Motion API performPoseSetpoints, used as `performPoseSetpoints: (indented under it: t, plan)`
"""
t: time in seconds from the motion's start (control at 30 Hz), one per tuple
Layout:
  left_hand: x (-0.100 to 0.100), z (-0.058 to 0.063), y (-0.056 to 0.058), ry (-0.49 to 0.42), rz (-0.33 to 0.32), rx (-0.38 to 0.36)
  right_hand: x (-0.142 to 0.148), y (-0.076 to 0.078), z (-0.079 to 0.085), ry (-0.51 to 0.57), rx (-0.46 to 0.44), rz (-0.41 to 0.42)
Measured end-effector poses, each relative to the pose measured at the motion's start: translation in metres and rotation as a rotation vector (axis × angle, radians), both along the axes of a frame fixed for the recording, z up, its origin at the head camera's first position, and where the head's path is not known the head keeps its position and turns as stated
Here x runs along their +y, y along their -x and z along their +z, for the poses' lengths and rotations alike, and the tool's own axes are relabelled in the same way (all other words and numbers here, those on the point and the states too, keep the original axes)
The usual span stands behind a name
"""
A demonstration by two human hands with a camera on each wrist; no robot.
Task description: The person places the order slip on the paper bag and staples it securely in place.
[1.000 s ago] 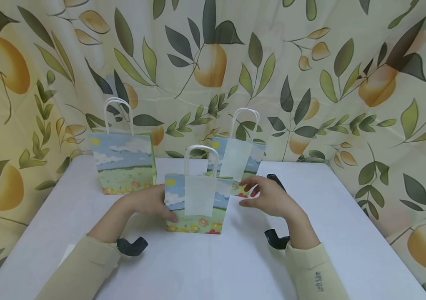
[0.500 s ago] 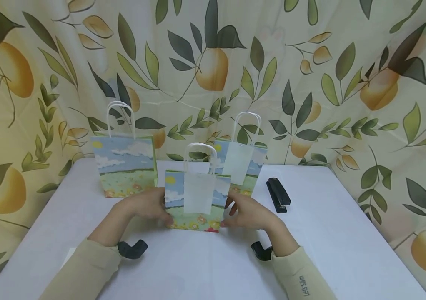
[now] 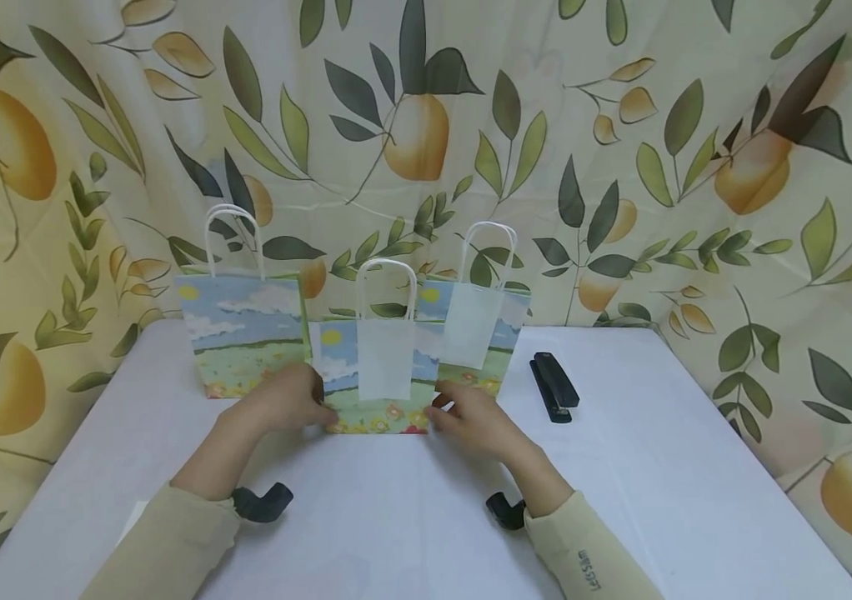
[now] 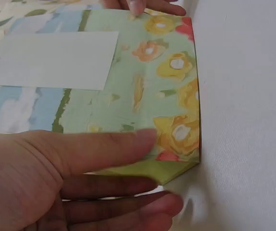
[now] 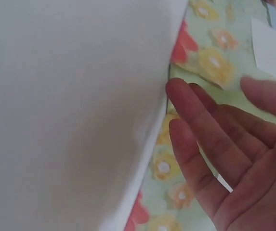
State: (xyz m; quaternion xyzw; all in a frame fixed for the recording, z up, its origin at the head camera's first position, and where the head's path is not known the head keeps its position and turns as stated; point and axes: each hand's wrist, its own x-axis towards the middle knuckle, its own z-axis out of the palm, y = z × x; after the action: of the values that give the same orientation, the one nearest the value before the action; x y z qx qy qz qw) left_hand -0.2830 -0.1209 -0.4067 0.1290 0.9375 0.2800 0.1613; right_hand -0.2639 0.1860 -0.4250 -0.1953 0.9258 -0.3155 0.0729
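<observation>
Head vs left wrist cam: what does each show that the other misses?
Head only: stapler, back-left bag, back-right bag.
Left wrist only: the fingertips of the left hand beyond its thumb, hidden in head.
Both: front bag, its white label, right hand, table, curtain.

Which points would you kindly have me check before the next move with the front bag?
1. Front bag upright on the table: ok.
2. Left hand and right hand at its opposite sides: ok.
3. Stapler apart from bags and hands: ok.
4. White paper on every bag's visible face: not ok, left bag shows none.
5. Inside of the front bag: cannot tell, hidden.
</observation>
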Motion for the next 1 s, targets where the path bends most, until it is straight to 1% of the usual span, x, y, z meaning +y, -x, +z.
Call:
performPoseSetpoints:
  t: [0.17, 0.4, 0.5, 0.63, 0.73, 0.87, 1.0]
  plan:
    - [-0.006, 0.002, 0.0, -0.019, -0.01, 0.011, -0.009, -0.002, -0.002, 0.015, 0.005, 0.022]
    - [-0.014, 0.005, 0.003, 0.011, -0.016, 0.024, -0.019, -0.003, 0.0, 0.038, -0.049, 0.047]
    - [-0.017, 0.007, 0.003, 0.001, 0.002, -0.004, -0.023, -0.003, 0.0, 0.036, -0.057, 0.051]
    - [-0.02, 0.007, 0.002, -0.012, 0.043, -0.033, -0.029, -0.001, -0.001, 0.041, -0.071, 0.061]
    - [-0.021, 0.006, 0.003, 0.0, 0.06, -0.013, -0.032, 0.002, -0.003, 0.043, -0.077, 0.07]
    - [-0.02, 0.0, 0.006, 0.023, 0.069, 0.064, -0.034, 0.008, -0.003, 0.047, -0.091, 0.066]
    - [-0.016, -0.004, 0.008, 0.017, 0.092, 0.136, -0.033, 0.013, -0.001, 0.043, -0.109, 0.033]
